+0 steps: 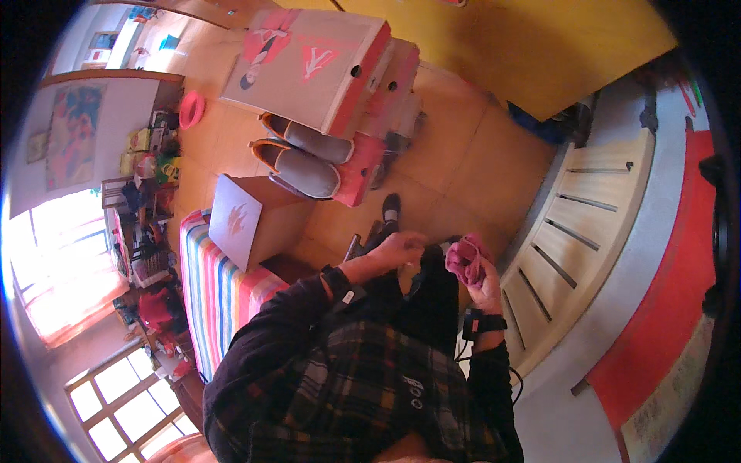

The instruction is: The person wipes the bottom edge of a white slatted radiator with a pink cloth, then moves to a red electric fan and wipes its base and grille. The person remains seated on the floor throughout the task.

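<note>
A crumpled pink cloth (465, 259) is gripped in my right hand (485, 285), in front of my right side. My left hand (400, 249) is a little to the left of the cloth, apart from it, with its fingers partly curled; whether it holds anything small is unclear. Beyond my hands, a pair of grey slip-on shoes (312, 168) with orange-brown linings rests on a red shoebox (354, 173). Right behind the shoes is a larger cardboard box (312, 63) with a printed picture and a red side. Dark bands are around both wrists.
To the left, a white-faced box (236, 223) stands on a table with a striped cloth (223, 301). A pale slatted wooden bench or rail (558, 243) runs along the right. A yellow panel (556, 46) is at the top right, and a pink basin (191, 109) is on the tiled floor.
</note>
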The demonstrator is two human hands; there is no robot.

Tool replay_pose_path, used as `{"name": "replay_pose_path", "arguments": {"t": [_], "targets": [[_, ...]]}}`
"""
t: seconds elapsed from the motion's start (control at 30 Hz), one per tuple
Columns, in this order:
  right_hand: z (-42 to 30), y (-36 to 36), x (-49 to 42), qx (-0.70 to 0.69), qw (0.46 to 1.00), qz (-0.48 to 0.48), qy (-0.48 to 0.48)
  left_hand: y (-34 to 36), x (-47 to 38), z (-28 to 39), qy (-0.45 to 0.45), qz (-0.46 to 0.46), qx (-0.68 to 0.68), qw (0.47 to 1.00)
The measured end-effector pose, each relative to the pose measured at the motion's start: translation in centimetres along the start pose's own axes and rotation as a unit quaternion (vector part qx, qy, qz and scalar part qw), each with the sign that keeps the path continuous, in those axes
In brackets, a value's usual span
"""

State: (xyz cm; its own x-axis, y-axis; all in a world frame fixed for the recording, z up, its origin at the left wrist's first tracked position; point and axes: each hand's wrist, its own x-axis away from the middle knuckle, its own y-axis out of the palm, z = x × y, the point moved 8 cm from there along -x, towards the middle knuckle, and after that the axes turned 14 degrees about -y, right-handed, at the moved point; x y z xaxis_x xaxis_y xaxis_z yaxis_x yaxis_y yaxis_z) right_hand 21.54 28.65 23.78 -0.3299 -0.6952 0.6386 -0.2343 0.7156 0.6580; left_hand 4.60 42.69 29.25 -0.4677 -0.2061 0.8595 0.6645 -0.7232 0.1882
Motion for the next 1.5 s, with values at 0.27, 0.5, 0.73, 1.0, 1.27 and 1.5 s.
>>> {"name": "replay_pose_path", "arguments": {"t": [0.27,0.5,0.73,1.0,1.27,1.5], "targets": [[3.7,1.5,0.9,-0.074,0.991,0.084,0.076,-14.4,2.8,-0.8,0.024,0.166,0.055,0.984],[5.3,10.3,-4.4,0.017,0.998,-0.038,-0.041,-27.7,9.4,7.6,0.161,0.383,0.041,0.909],[-3.0,28.0,-8.7,0.173,0.938,-0.103,-0.281,-31.9,13.8,14.7,0.293,0.479,0.072,0.824],[-8.4,52.3,-9.9,0.561,0.41,-0.157,-0.702,-33.6,16.2,18.9,0.347,0.551,-0.045,0.757],[9.9,60.1,-6.5,0.535,0.374,-0.462,-0.6,-33.4,16.1,19.1,0.368,0.514,-0.067,0.772],[5.6,67.0,-15.1,0.626,0.375,-0.246,-0.638,-33.7,16.5,19.3,0.374,0.489,-0.085,0.783]]}}
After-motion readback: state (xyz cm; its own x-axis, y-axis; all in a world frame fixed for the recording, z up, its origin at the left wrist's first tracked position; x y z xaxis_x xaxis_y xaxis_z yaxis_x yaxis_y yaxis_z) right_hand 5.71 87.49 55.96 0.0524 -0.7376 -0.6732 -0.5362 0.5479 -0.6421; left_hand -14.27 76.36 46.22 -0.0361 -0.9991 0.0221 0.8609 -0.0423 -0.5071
